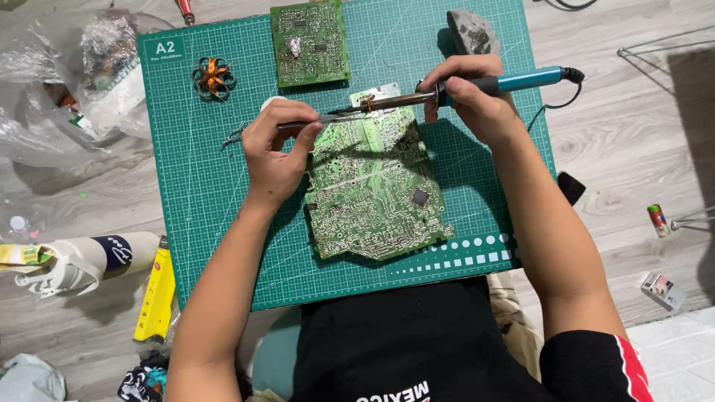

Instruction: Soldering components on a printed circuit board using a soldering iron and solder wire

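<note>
Black cloth of the person's shirt (pixel 417 342) fills the bottom edge, covering the near edge of the green cutting mat (pixel 208 223), which lies on a pale grey wooden floor (pixel 625 141). At the mat's middle rests a large green circuit board (pixel 372 186), tilted, its soldered side up. The left hand (pixel 274 152) is closed, pinching thin metal tweezers (pixel 313 120) whose tips meet the board's far edge. The right hand (pixel 469 97) is wrapped around a soldering iron (pixel 462 88) with a teal handle; its metal tip points left, touching the same far edge of the board beside a small copper-coloured part too small to make out.

Near the mat's far edge lies a second, smaller circuit board (pixel 309 43); toward the far left corner sits a copper wire coil (pixel 214 77), and at the far right a grey lump (pixel 472 31), hard to identify. Crumpled clear plastic bags (pixel 67 82) crowd the floor off the mat's left edge, their contents blurred. A yellow box (pixel 156 294) lies by the near left corner. The iron's cord runs out of view at the top.
</note>
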